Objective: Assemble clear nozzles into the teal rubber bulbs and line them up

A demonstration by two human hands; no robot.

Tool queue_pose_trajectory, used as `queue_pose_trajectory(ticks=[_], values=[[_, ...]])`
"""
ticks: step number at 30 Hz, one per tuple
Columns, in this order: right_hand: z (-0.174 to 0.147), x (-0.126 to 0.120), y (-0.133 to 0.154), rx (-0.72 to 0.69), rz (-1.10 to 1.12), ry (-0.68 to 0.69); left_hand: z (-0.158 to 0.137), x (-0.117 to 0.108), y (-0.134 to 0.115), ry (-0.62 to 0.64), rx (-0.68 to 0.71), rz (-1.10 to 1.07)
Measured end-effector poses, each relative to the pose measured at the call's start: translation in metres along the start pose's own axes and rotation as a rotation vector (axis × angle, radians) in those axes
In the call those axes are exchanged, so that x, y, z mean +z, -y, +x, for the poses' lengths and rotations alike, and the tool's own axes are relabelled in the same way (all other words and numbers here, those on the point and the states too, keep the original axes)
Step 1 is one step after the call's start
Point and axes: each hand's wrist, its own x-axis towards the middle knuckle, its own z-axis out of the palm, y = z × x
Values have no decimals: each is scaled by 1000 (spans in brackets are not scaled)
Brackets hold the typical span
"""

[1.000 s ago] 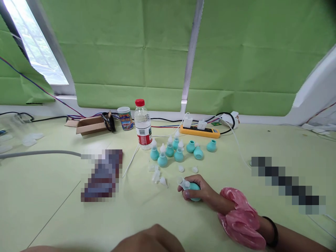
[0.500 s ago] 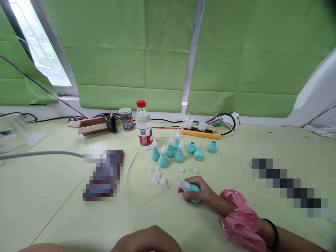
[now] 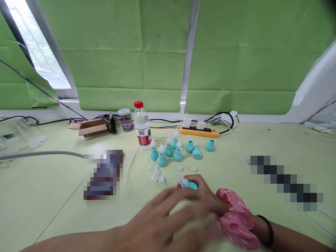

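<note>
My right hand (image 3: pixel 206 194) is closed round a teal bulb nasal aspirator (image 3: pixel 192 185), whose clear end points left. In front of it passes my left hand (image 3: pixel 160 218), fingers spread and partly smeared by motion, with nothing seen in them; it hides part of the right hand. Beyond the hands stand several teal aspirators with clear nozzles (image 3: pixel 161 161). To their right lie three loose teal bulbs (image 3: pixel 196 152). Clear tube pieces (image 3: pixel 155 175) and a translucent cone tip (image 3: pixel 162 180) rest left of the right hand. Two small translucent caps (image 3: pixel 193 169) lie just beyond it.
A red-capped water bottle (image 3: pixel 142 127) and a can (image 3: pixel 125 120) stand at the back, beside an open cardboard box (image 3: pixel 93 128). Behind the bulbs lies an orange power strip (image 3: pixel 199 132) with plugs and cables. Pixelated objects lie left (image 3: pixel 105 175) and right (image 3: pixel 283 182).
My left hand has come up from the bottom edge and moved right, its fingers now spread before my right hand. The right hand still holds the aspirator. The view has shifted slightly.
</note>
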Motion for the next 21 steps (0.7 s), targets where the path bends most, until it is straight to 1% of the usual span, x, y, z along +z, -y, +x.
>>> queue_pose_trajectory(ticks=[1, 3, 4, 5, 6, 7, 8, 9, 12, 14, 18, 21], values=[[0, 1, -1, -58, -20, -70, 2, 4, 9, -9, 50, 44], [0, 3, -2, -139, -64, -154, -1, 17, 26, 20, 56, 139], [1, 4, -2, -144, -83, -158, -5, 25, 34, 69, 21, 154], [3, 5, -2, -132, -92, -149, -10, 33, 41, 141, -41, 141], [4, 6, -2, -115, -99, -128, -16, 40, 48, 182, -114, 122], [6, 6, -1, -105, -112, -104, -22, 47, 53, 187, -187, 113], [8, 7, -1, -112, -135, -91, -26, 52, 58, 192, -226, 100], [10, 7, -1, -136, -171, -94, -29, 56, 63, 199, -234, 77], [17, 7, -1, -243, -318, -124, -32, 62, 75, 174, -181, 4], [22, 7, 0, -296, -413, -97, -31, 63, 84, 123, -152, -25], [29, 8, 0, -418, -585, -31, -30, 60, 105, 7, -159, -50], [28, 10, -1, -526, -639, -17, -31, 56, 113, -71, -168, -160]])
